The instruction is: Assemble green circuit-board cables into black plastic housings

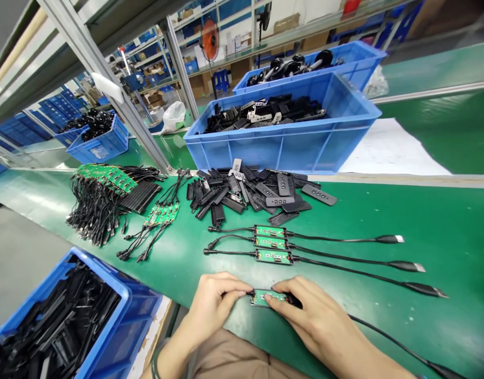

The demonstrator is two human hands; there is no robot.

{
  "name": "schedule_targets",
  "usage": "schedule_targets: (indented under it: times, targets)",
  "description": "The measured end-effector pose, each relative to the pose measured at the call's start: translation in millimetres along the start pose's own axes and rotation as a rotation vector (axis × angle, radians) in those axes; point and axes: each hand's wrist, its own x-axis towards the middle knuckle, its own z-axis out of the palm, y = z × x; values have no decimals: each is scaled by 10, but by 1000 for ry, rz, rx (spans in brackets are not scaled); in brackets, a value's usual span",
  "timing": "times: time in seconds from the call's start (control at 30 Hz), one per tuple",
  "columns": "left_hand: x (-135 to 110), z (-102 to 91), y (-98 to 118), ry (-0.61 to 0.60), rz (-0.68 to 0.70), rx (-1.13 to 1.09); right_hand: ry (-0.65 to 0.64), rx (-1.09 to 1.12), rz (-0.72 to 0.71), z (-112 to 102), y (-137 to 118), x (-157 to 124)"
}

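BENCH EDGE, ASSEMBLY LINE: At the near edge of the green bench (443, 237), my left hand (214, 297) and right hand (316, 316) grip a small green circuit board (265, 298) between them. The left hand's fingers are curled shut on the board's left end. The right hand's thumb and forefinger are closed on its right end, where a black cable (384, 337) leaves and trails off to the right across the mat. Just beyond, apart from both hands, three similar boards (270, 243) lie in a row with leads at both ends. Behind them a heap of black plastic housings (257, 192) sits in front of a blue bin (297, 142) holding more. A bundle of wired boards (103, 200) lies to the left, and a second blue crate (119, 316) stands below the bench edge. As I judge it, the danger is at the board's ends, where a pull or twist between my hands could strain the lead joints. The board is also so near the edge that a slipped grip could drop it off the bench.
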Motion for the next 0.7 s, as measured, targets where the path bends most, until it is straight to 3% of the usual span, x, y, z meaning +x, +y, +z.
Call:
schedule_targets:
  times: [0.13, 0.3, 0.7]
  targets:
    - [1, -33, 60, -63, -4, 48, 16, 17, 22, -19, -8, 12]
    - [-7, -14, 38, 5, 102, 120, 22, 30, 46, -22, -25, 13]
    - [-38, -12, 9, 13, 320, 454, 36, 21, 65, -19, -42, 21]
